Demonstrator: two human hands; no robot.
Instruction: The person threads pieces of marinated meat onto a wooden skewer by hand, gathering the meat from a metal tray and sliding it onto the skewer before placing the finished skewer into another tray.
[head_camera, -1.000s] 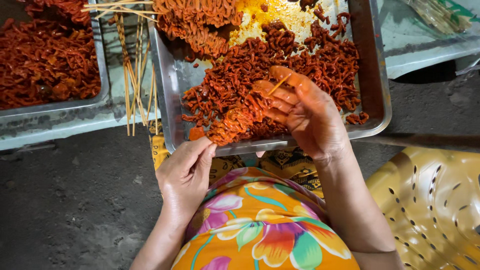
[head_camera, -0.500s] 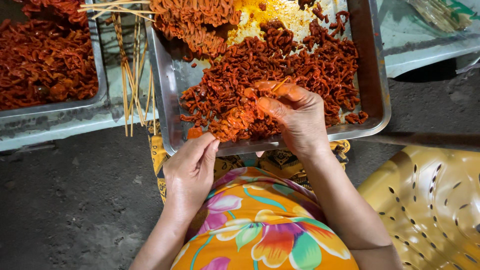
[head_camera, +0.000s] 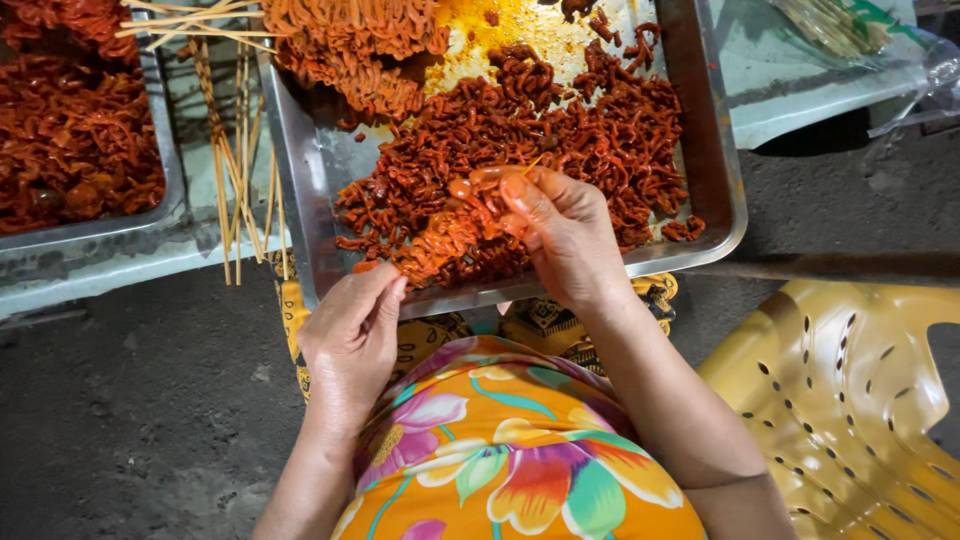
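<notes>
A metal tray holds a heap of red marinated meat pieces, with threaded skewers stacked at its far side. My left hand pinches the near end of a meat-covered skewer at the tray's front rim. My right hand rests over the meat, fingers closed on the skewer's upper part and the pieces on it. The thin stick tip shows just past my fingers.
A second tray of red meat sits at the left. Bare bamboo sticks lie between the trays. A yellow perforated plastic chair stands at the lower right. My lap in flowered orange cloth is below.
My right hand has closed down from an open palm onto the skewer and slid left along it. The left hand has stayed at the skewer's near end.
</notes>
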